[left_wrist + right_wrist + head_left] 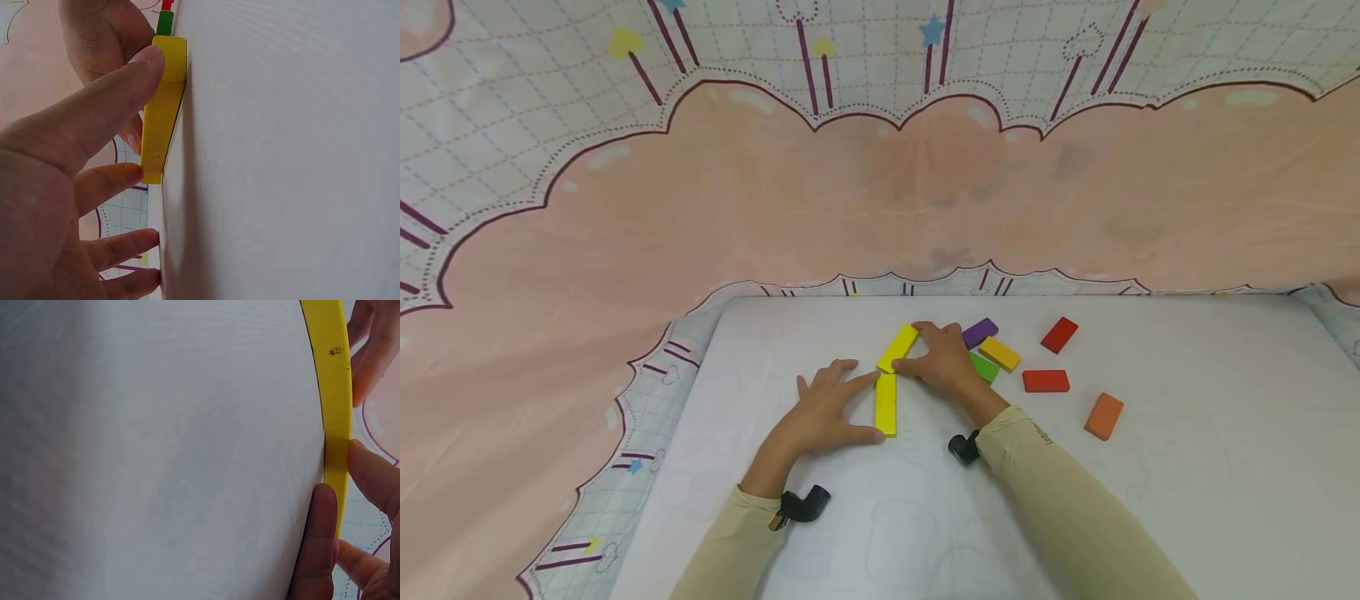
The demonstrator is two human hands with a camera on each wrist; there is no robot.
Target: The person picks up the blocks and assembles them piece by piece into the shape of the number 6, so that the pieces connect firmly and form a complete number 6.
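Observation:
Two yellow blocks lie on the white tabletop, their ends meeting at a slight angle. My left hand [827,414] pinches the lower yellow block [886,406] lengthwise, thumb at its near end and index finger at its far end. In the left wrist view the other fingers are spread apart beside this block. The upper yellow block [898,348] leans to the right, and my right hand [950,362] holds it between thumb and fingers. Seen from the right wrist, fingers touch both sides of that upper block [337,469].
Right of my right hand lie a purple block [981,332], an amber block [999,353] and a partly hidden green block [985,367]. Farther right are two red blocks, one tilted [1059,335] and one level [1046,381], and an orange block [1103,416]. A patterned cloth [850,200] hangs behind the table.

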